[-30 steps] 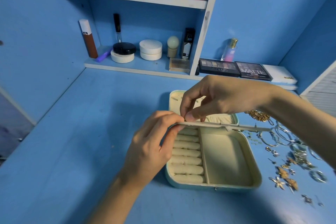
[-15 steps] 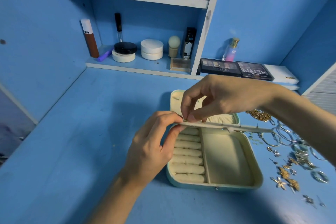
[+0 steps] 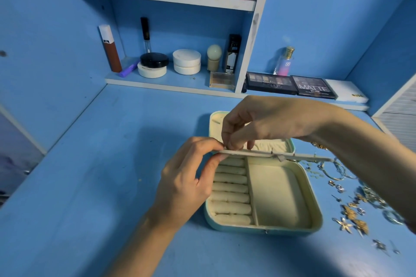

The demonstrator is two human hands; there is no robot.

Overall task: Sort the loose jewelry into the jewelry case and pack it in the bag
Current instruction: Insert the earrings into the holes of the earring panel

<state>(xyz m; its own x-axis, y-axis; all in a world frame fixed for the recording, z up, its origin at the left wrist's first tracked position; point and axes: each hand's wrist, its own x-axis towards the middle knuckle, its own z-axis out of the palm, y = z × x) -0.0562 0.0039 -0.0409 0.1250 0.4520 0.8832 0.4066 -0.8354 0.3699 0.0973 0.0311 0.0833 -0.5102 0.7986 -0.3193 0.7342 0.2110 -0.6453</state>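
The open jewelry case sits on the blue counter. The left hand pinches one end of a thin panel, holding it level above the case. The right hand pinches the panel's upper edge with curled fingertips. Loose jewelry lies scattered just right of the case

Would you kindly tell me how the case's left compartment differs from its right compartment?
The left compartment is filled with padded rolls lying across it, one behind another; the right compartment is a plain tray with a flat floor. The left compartment is narrower, the right compartment wider. Both are lined in cream, sit side by side with a thin divider between them, and show no jewelry inside.
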